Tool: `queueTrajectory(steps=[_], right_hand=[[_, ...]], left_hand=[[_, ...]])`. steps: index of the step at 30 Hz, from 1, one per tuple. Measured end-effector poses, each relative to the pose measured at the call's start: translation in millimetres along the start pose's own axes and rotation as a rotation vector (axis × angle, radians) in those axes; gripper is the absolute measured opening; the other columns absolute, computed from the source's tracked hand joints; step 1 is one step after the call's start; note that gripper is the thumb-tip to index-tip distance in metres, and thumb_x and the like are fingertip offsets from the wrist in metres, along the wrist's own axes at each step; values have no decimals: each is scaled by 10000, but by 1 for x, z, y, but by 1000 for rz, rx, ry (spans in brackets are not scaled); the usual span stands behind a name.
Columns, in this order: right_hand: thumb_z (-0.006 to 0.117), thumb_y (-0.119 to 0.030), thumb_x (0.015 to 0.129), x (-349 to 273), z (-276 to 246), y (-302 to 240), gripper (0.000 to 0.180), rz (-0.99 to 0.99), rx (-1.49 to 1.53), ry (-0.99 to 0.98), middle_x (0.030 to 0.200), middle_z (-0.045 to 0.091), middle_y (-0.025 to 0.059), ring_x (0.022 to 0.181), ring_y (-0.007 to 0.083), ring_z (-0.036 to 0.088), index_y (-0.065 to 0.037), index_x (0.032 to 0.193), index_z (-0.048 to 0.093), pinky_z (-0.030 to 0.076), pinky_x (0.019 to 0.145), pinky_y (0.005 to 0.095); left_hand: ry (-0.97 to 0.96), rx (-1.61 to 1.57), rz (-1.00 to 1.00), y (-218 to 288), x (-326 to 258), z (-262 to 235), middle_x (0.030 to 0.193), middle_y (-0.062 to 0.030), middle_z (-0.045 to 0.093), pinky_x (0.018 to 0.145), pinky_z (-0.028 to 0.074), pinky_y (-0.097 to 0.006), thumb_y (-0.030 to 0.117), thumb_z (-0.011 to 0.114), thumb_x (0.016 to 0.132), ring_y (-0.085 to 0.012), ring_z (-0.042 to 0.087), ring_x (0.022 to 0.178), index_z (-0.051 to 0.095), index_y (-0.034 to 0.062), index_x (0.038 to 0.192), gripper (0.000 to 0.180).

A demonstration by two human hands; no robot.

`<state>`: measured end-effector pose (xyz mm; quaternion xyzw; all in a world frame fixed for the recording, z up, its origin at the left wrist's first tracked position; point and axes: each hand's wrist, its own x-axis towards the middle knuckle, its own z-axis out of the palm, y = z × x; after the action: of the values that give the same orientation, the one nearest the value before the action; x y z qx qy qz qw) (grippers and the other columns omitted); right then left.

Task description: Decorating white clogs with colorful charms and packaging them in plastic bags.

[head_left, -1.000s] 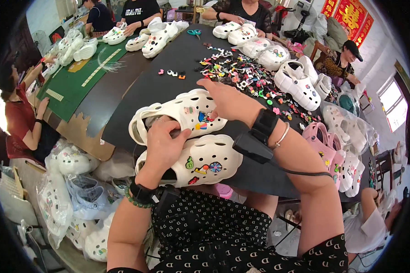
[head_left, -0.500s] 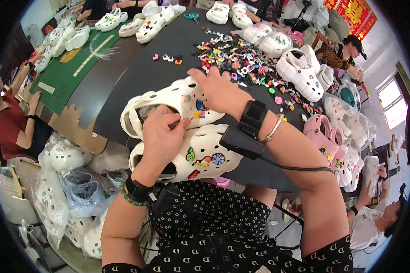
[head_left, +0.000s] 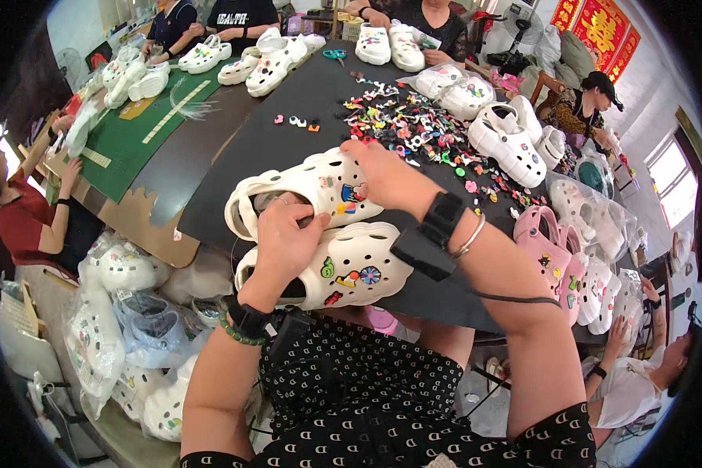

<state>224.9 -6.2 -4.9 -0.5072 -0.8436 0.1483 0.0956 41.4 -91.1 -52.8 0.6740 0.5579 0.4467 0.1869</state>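
Head view, compared with half a second earlier: same two white clogs under the hands, same grip, whole scene shifted slightly lower and rightward in frame; right hand moved a little toward the toe of the far clog.

Left hand [head_left: 285, 234]: closed, fingers curled over the heel rim of the far clog [head_left: 304, 191], thumb side touching the near clog [head_left: 343, 265]. Green bead bracelet and dark band on that wrist.

Right hand [head_left: 386, 175]: fingers bent down onto the toe of the far clog, pressing at a coloured charm; whether anything is pinched between the fingertips cannot be told. Black watch [head_left: 442, 218] and thin bangle on that wrist.

Location: both clogs side by side on the near edge of the black table mat [head_left: 288, 132], touching each other, just in front of the person's lap.

Count, relative to the black table mat:
- White clogs in hand: 2.
- Charms visible on the near clog: about 4.
- Pink clogs [head_left: 550, 249] off the right edge: 2.
- Loose charm pile [head_left: 413, 129] at mat centre, beyond the right hand: too many to count.
- Scissors [head_left: 334, 54] at far edge: 1.
- Green cutting mat [head_left: 129, 136] left of it: 1.
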Motion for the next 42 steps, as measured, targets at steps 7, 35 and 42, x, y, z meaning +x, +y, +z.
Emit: queueTrajectory(steps=[7, 35, 42], right_hand=[[639, -9, 813, -13, 25, 26, 126, -278, -1, 421, 960, 566, 147, 932, 349, 557, -41, 928, 600, 465, 836, 416], [597, 26, 811, -97, 92, 128, 377, 31, 38, 641, 1075, 527, 198, 1017, 381, 523, -2, 1181, 529, 429, 891, 461], [589, 32, 806, -100, 87, 122, 386, 55, 18, 593, 1108, 520, 185, 1048, 367, 514, 2, 1184, 518, 420, 920, 454]], left_hand=[[88, 103, 53, -9, 22, 8, 699, -135, 570, 602, 432, -373, 197, 747, 773, -264, 565, 641, 632, -50, 749, 273], [-454, 536, 558, -26, 16, -66, 905, -4, 609, 835, 359, -427, 176, 720, 718, -203, 592, 924, 709, 149, 854, 139], [-103, 534, 379, -47, 42, -93, 785, -60, 601, 783, 396, -471, 162, 640, 768, -270, 599, 816, 662, 108, 743, 63]])
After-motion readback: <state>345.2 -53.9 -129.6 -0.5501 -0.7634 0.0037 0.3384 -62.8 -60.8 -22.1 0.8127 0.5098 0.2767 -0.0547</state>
